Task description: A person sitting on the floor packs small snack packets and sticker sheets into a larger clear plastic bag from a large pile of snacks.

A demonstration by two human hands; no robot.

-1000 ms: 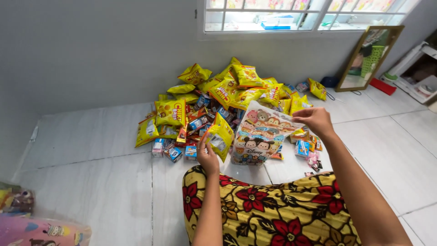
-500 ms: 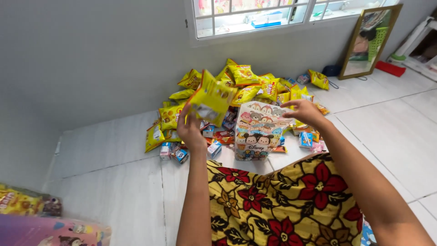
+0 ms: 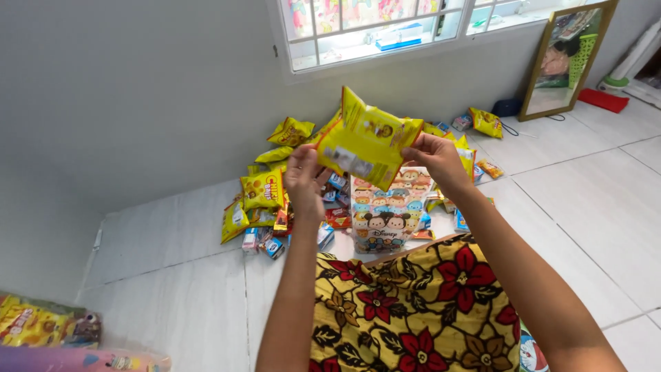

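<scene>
While both hands are raised in front of the chest, the left hand (image 3: 305, 180) is pinching the lower left corner of a glossy yellow snack packet (image 3: 366, 141) and the right hand (image 3: 435, 160) is pinching its right edge. Puffy and crinkled, the packet is tilting, its long axis running lower left to upper right, above the cartoon-printed bag (image 3: 384, 210) standing on the tiled floor (image 3: 179, 275).

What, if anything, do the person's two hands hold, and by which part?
Both hands, left hand and right hand, hold one yellow plastic snack packet, each gripping a lower corner of it.
</scene>
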